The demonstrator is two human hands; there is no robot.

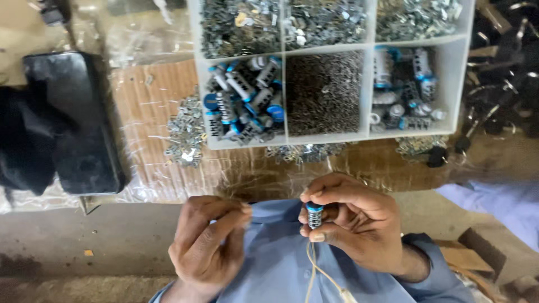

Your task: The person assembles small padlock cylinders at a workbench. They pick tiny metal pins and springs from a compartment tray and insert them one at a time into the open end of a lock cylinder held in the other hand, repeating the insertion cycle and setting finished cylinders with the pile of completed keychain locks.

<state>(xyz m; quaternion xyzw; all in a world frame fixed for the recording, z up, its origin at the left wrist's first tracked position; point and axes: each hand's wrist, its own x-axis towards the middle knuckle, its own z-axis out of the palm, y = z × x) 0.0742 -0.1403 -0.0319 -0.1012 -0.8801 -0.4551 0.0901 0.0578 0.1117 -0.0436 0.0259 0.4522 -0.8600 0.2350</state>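
- A small cylindrical metal lock core with a blue cap sits upright in the right hand, low in the view and close to the person's chest, over the blue shirt.
- The right hand closes around it, thumb and fingertips pinching the ribbed barrel so that the blue end faces up, probably to keep the slots within reach.
- The left hand hovers just beside it, fingers curled and pinched together; whether it grips some tiny part cannot be told.
- A thin cream cord hangs down below the cylinder.
- Ahead on the bench stands a white plastic tray with divided compartments, its sorting likely meant to keep parts apart and at hand.
- Its near-left and near-right cells hold more blue-capped cylinders; the middle cell holds fine dark springs or pins; the far row holds small silvery metal pieces.
- A loose heap of silvery stampings lies on the brown cardboard under clear plastic film, just left of the tray.
- A black rectangular case rests well to the left; no labels are legible.
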